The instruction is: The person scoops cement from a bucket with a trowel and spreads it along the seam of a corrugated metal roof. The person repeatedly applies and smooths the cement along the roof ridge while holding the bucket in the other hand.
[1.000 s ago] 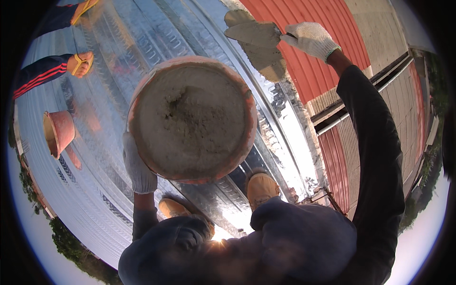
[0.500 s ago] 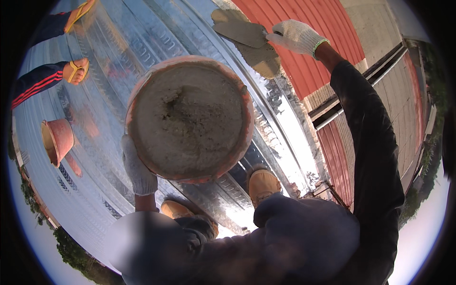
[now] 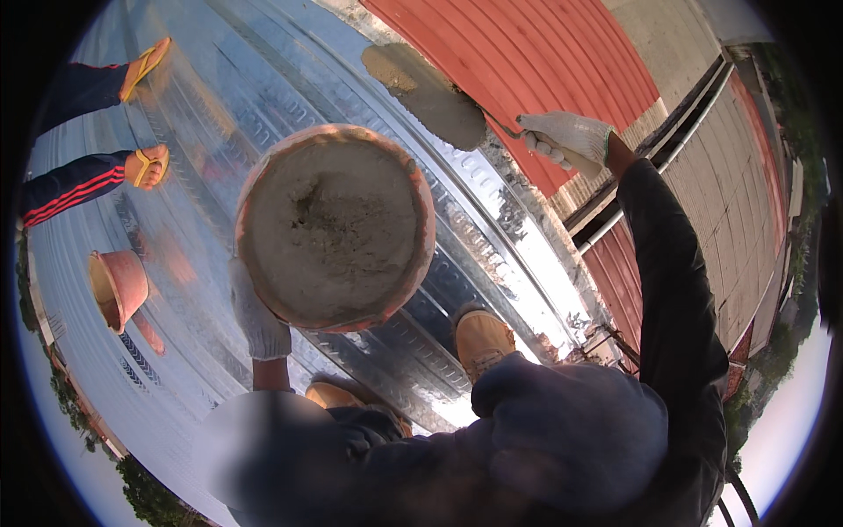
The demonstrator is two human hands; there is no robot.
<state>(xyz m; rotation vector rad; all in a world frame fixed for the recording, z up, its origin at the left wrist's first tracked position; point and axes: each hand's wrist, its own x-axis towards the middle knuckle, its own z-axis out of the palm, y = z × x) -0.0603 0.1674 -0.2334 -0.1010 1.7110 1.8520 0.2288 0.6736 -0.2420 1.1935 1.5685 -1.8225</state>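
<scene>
My left hand (image 3: pixel 257 307), in a white knit glove, grips the left rim of a round pinkish bucket (image 3: pixel 413 268) filled nearly to the brim with wet grey mortar (image 3: pixel 338 237). My right hand (image 3: pixel 566 140), also gloved, is closed around the handle of a trowel (image 3: pixel 587 165), whose metal end reaches toward the upper left and is hard to make out against a patch of spread mortar (image 3: pixel 426 97). That patch lies along the seam between the shiny corrugated metal roof (image 3: pixel 184 378) and red roofing sheets (image 3: pixel 571 53).
Another person's two feet in yellow flip-flops (image 3: pixel 145 70) stand at the upper left, with a smaller pink bucket (image 3: pixel 123 285) below them. My tan boots (image 3: pixel 483 342) are under me. Grey roofing sheets (image 3: pixel 720 220) and a pipe (image 3: pixel 606 233) lie to the right, trees beyond.
My right hand has moved down and to the right with the trowel, whose broad blade no longer shows flat over the mortar patch. The bucket stays in my left hand.
</scene>
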